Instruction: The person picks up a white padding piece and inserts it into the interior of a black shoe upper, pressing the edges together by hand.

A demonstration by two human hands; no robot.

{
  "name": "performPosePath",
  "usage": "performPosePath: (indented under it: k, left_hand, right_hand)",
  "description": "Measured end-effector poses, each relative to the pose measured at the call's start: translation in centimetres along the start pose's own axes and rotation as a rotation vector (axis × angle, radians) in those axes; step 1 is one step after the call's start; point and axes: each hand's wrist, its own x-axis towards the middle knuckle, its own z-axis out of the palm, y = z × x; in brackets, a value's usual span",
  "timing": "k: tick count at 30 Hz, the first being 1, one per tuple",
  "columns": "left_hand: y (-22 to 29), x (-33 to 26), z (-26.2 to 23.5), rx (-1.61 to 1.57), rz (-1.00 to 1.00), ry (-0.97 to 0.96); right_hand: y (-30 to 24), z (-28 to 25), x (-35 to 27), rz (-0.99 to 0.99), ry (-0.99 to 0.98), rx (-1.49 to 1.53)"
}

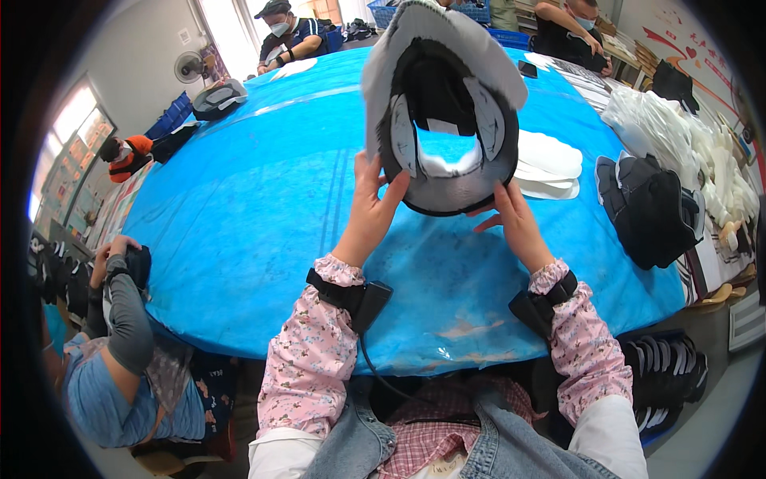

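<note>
Between both hands I hold up a grey and black shoe upper (pixel 456 188), its opening facing me. Inside it shows a dark lining, and blue table cover shows through the gap. My left hand (pixel 371 203) pinches the lower left edge, with the thumb on the inner face. My right hand (pixel 515 219) grips the lower right edge, its thumb by the rim and other fingers partly behind. Just right of the upper, a few flat white insoles (pixel 550 164) lie on the table.
A blue-covered table (pixel 263 215) spreads before me. To the right are stacked black uppers (pixel 650 207) and a heap of whitish plastic bags (pixel 678 136). A phone (pixel 527 69) lies farther back. Co-workers sit around the table; one person's arm (pixel 128 319) is close on my left.
</note>
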Motion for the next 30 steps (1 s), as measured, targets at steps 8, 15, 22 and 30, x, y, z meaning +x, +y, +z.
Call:
performPosePath:
  k: [8,15,22,30]
  left_hand:
    - [0.4,-0.3,-0.9,0.192,-0.219,0.0]
    - [1.4,0.4,-0.3,-0.041,-0.173,0.218]
    - [0.7,-0.3,-0.1,0.041,-0.219,0.125]
    - [2.1,-1.0,0.2,0.081,-0.077,0.218]
  right_hand:
    - [1.5,-0.8,-0.3,-0.1,-0.231,-0.299]
    - [-1.5,-2.5,0.9,0.019,-0.333,-0.159]
    - [-2.4,-7.8,2.2,0.23,-0.335,-0.141]
    - [0.3,-4.6,1.0,0.189,-0.375,-0.13]
